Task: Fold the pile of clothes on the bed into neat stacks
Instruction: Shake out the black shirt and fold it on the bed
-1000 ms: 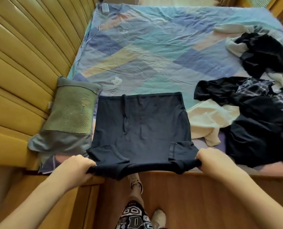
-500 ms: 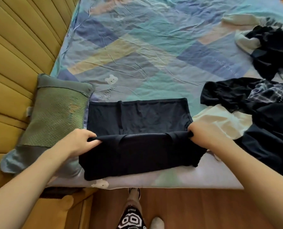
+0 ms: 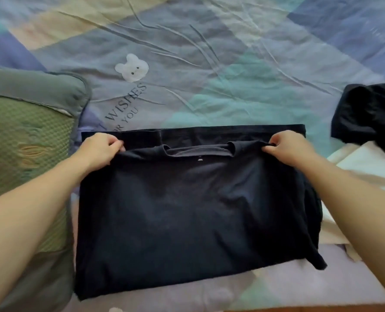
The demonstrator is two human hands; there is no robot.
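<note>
A dark navy T-shirt [image 3: 187,210] lies folded in half on the bed, its collar edge lying just short of the far hem. My left hand [image 3: 98,149] pinches the left shoulder of the folded-over layer. At the right shoulder, my right hand [image 3: 288,149] pinches the same edge. Both hands sit near the shirt's far edge, knuckles up. The collar with its small label shows between them.
A green pillow [image 3: 25,154] lies against the shirt's left side. A black garment [image 3: 371,115] and a cream one [image 3: 362,170] lie to the right. The patchwork bedsheet [image 3: 209,64] with a bear print stretches beyond. The bed's near edge runs along the bottom.
Both hands carried the shirt's near edge up and over, away from me, folding it in half. The view moved closer over the bed.
</note>
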